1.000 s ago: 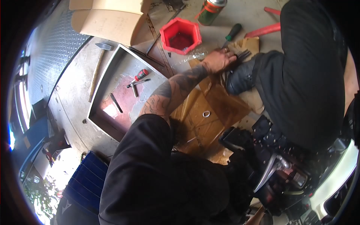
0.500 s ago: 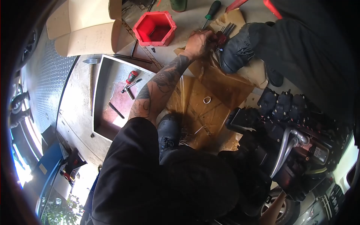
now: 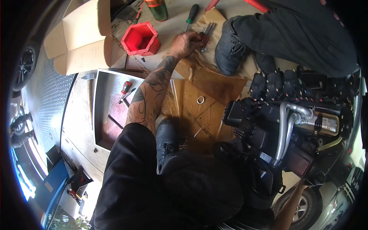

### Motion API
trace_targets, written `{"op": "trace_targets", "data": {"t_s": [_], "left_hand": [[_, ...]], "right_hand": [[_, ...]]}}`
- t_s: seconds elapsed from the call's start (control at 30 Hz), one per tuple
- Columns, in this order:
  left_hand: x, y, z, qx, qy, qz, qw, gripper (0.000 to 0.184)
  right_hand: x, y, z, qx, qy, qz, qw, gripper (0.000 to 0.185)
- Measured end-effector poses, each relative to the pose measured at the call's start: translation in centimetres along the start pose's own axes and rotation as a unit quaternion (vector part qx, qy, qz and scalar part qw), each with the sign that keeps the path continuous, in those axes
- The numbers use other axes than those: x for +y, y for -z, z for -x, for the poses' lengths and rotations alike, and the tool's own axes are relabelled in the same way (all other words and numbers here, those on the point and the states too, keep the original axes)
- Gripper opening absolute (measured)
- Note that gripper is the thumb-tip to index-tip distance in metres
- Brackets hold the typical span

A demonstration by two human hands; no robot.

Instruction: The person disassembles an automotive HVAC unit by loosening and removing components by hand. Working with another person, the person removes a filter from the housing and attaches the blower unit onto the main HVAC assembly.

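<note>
My left hand (image 3: pixel 184 43), at the end of a tattooed forearm, reaches forward to the floor. Its fingers are closed around a red tool with several grey metal prongs, which looks like a hex key set (image 3: pixel 206 38). Just beyond lies a green-and-black screwdriver (image 3: pixel 192 16) on brown paper. A small silvery piece (image 3: pixel 204 49) is beside the red tool. At lower right, my right forearm (image 3: pixel 290 207) runs up behind a black engine assembly (image 3: pixel 253 138), which hides the hand. A white ring (image 3: pixel 200 100) rests on the amber, oily sheet (image 3: pixel 214 119) between my boot and the engine.
Left of my arm, a metal tray (image 3: pixel 96 111) holds a red screwdriver (image 3: pixel 125 87) and dark rods. A hammer (image 3: pixel 89 78) lies beside it. A red hexagonal bin (image 3: pixel 153 45), an open cardboard box (image 3: pixel 86 57) and another person's boot (image 3: pixel 229 50) are ahead.
The view has shifted, so most things appear further left. My left hand stays at the red tool. More of the engine assembly and of the green container at the top shows now.
</note>
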State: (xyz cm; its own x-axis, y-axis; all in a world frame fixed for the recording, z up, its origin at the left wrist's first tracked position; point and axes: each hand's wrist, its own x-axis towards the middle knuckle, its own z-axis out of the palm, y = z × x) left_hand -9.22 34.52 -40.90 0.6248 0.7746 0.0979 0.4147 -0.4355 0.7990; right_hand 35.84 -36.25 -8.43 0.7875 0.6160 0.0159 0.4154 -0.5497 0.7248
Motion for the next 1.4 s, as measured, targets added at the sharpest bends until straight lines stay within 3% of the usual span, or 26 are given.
{"op": "trace_targets", "data": {"t_s": [0.1,0.17,0.27,0.37,0.5,0.57,0.67,0.73,0.77,0.83,0.9,0.97,1.0,1.03,1.07,1.1,1.13,1.17,1.2,1.23,1.3,1.37,1.4], "left_hand": [[0.0,-0.7,0.3,0.010,0.013,-0.033,0.999,0.025],[-0.2,-1.1,0.3,0.061,-0.049,-0.072,0.994,0.023],[-0.2,-1.4,0.7,0.063,-0.029,-0.095,0.993,0.020],[0.1,-1.8,1.0,0.080,-0.017,-0.092,0.992,0.018],[1.3,-1.7,1.4,0.085,0.001,-0.104,0.991,0.016],[1.3,-1.9,1.4,0.085,0.012,-0.138,0.987,0.014],[0.7,-2.2,1.6,0.052,-0.014,-0.184,0.982,0.013],[1.3,-1.7,2.1,0.040,0.000,-0.160,0.986,0.013],[1.6,-1.6,2.4,0.027,0.016,-0.136,0.990,0.014],[1.7,-1.4,2.8,0.022,0.019,-0.127,0.991,0.017],[1.6,-1.2,3.1,0.018,0.020,-0.117,0.993,0.020],[1.2,-0.8,3.4,-0.057,0.038,-0.156,0.985,0.027],[1.1,-1.4,4.1,0.085,-0.087,-0.221,0.968,0.029],[0.9,-1.4,4.2,0.068,-0.074,-0.234,0.967,0.029],[1.7,-0.9,4.2,0.050,-0.064,-0.241,0.967,0.030],[2.2,-0.2,4.2,0.025,-0.128,-0.240,0.962,0.032],[1.7,-0.7,3.7,0.040,-0.169,-0.206,0.963,0.029],[2.9,-0.1,3.1,0.027,-0.215,-0.053,0.975,0.024],[2.8,-0.4,2.7,0.037,-0.220,-0.048,0.974,0.019],[3.1,-0.1,2.9,0.015,-0.205,-0.043,0.978,0.019],[3.2,-0.5,2.3,0.019,-0.209,-0.038,0.977,0.019],[2.2,-1.0,2.1,0.001,-0.194,-0.064,0.979,0.019],[1.8,-1.2,2.2,-0.013,-0.170,-0.097,0.980,0.019]], "right_hand": [[1.4,-1.4,1.4,0.002,-0.006,0.003,1.000,0.043],[2.3,-2.7,1.8,0.007,-0.008,0.003,1.000,0.042],[2.8,-3.8,1.9,0.019,-0.008,0.000,1.000,0.041],[9.7,-15.9,1.6,0.028,-0.010,-0.002,1.000,0.040],[14.4,-22.0,3.8,0.081,0.019,-0.237,0.968,0.062],[13.0,-19.6,5.6,0.096,0.027,-0.296,0.950,0.069],[8.1,-14.1,4.4,0.191,0.075,-0.195,0.959,0.062],[7.9,-14.3,4.4,0.130,-0.060,-0.477,0.867,0.056],[8.1,-14.3,4.5,0.130,-0.062,-0.477,0.867,0.056],[7.3,-12.0,4.3,0.219,0.069,-0.266,0.936,0.044],[7.4,-11.7,4.1,0.223,0.084,-0.216,0.947,0.042],[7.6,-12.3,3.8,0.225,0.096,-0.164,0.956,0.040],[7.0,-13.3,3.8,0.173,0.055,-0.368,0.912,0.039],[6.7,-14.2,4.1,0.117,0.006,-0.551,0.826,0.039],[7.3,-15.0,4.9,0.066,-0.048,-0.706,0.704,0.040],[8.5,-15.1,5.3,0.023,-0.098,-0.829,0.550,0.041],[7.0,-13.5,5.7,0.095,-0.077,-0.718,0.685,0.030],[7.9,-14.7,5.6,0.149,-0.037,-0.344,0.926,0.033],[5.3,-12.4,4.7,0.143,-0.130,-0.602,0.775,0.036],[2.0,-4.1,4.5,0.069,-0.109,-0.256,0.958,0.040],[1.9,-4.4,4.2,0.114,-0.072,-0.169,0.976,0.037],[-0.6,0.0,3.5,-0.055,-0.167,-0.164,0.971,0.033],[-1.0,0.2,3.4,-0.046,-0.188,-0.172,0.966,0.036]]}}
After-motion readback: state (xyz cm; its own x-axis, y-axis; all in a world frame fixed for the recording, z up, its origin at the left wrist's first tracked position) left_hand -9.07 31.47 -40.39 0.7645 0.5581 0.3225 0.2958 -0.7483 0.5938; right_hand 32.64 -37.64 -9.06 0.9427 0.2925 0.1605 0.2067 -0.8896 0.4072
